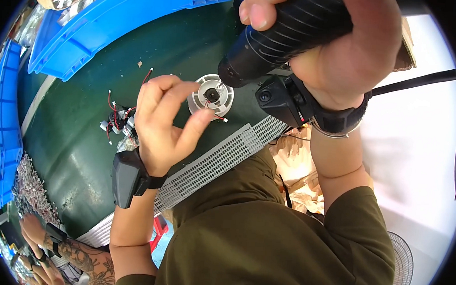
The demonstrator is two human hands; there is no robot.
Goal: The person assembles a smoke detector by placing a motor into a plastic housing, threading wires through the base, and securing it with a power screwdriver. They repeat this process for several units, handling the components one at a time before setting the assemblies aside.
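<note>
My right hand point(342, 66) is wrapped around a black electric screwdriver point(276, 38), tilted with its tip down at the upper rim of a white round plastic housing point(225, 101). A small black motor point(211, 94) with thin red and black wires sits in the middle of the housing, and a white plug point(225, 120) pokes out at its lower edge. My left hand point(162, 115) holds the housing from the left, index finger and thumb bent round its rim. Just left of that hand lies a pile of small motors with wires point(117, 120) on the green work surface point(77, 133).
Blue plastic bins point(126, 16) stand along the far side, white parts behind them. A second blue bin point(4, 129) is at far left, near a heap of small metal pieces point(34, 188). A perforated white strip point(211, 165) edges the table. Another person's tattooed arm point(82, 256) reaches in lower left.
</note>
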